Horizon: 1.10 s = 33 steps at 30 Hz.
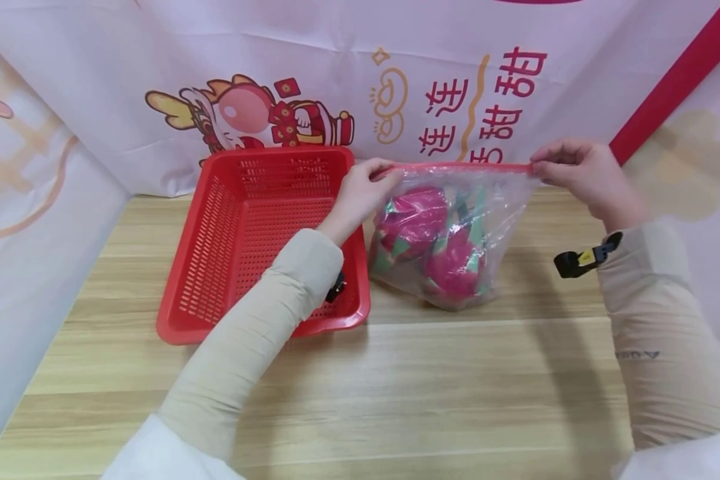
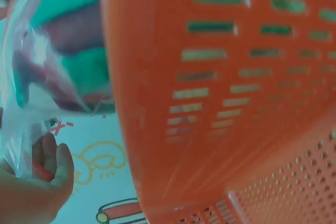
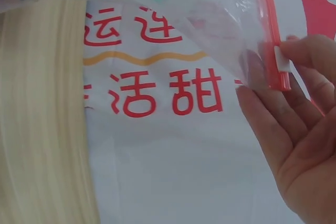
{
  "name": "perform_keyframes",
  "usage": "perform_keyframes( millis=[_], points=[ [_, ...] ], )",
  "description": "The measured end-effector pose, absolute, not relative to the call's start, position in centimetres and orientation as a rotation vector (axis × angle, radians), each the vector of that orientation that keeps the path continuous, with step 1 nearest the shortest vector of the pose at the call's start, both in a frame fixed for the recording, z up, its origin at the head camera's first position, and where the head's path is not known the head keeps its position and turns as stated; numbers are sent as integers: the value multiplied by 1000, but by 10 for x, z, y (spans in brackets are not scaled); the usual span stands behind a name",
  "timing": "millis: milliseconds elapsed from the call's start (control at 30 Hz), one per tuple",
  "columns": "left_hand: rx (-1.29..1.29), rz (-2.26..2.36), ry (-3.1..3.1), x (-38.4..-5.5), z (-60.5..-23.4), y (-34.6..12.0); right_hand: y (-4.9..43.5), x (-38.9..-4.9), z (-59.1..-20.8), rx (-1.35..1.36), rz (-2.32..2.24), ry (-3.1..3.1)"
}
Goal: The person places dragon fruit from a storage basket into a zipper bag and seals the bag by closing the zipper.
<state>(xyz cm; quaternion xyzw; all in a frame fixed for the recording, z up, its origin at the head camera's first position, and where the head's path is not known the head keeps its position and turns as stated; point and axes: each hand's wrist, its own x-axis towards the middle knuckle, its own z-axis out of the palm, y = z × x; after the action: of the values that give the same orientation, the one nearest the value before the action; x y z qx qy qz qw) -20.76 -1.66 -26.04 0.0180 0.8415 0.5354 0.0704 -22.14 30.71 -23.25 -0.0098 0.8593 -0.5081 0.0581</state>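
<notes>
A clear slider zip bag [image 1: 504, 220] with a red strip along its top hangs between my two hands. Two pink dragon fruits with green scales show through the plastic: one dragon fruit [image 1: 417, 217] at upper left, another dragon fruit [image 1: 456, 263] lower right. My left hand [image 1: 360, 193] pinches the strip's left end, with the forearm passing over the red basket. At the opposite end, my right hand [image 1: 591, 177] pinches the strip's corner. In the right wrist view its thumb lies at the white slider [image 3: 282, 60] on the red strip [image 3: 271, 24].
The red plastic basket [image 1: 216, 250] with slotted walls stands left of the bag on the wooden table [image 1: 432, 393]. A printed white cloth [image 1: 312, 40] rises behind the table. A black strap [image 1: 582, 261] sticks out from my right wrist.
</notes>
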Motion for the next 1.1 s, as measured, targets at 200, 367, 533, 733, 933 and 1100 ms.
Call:
perform_keyframes(
  millis=[200, 367, 533, 733, 933, 1100],
  points=[
    [-106, 1716, 2484, -206, -266, -9, 299, -224, -245, 79, -1721, 2560],
    [-203, 1764, 2475, -205, -274, 0, 295, -226, -256, 181, -1804, 2505],
    [-219, 1641, 2527, -203, -282, 6, 291, -230, -271, 265, -1824, 2495],
    [-174, 1542, 2479, -204, -290, 7, 281, -235, -293, 273, -1798, 2527],
    [-103, 1480, 2475, -203, -299, 5, 263, -238, -305, 278, -1733, 2553],
    [-111, 1419, 2513, -202, -303, 7, 254, -237, -313, 204, -1590, 2637]
  ],
)
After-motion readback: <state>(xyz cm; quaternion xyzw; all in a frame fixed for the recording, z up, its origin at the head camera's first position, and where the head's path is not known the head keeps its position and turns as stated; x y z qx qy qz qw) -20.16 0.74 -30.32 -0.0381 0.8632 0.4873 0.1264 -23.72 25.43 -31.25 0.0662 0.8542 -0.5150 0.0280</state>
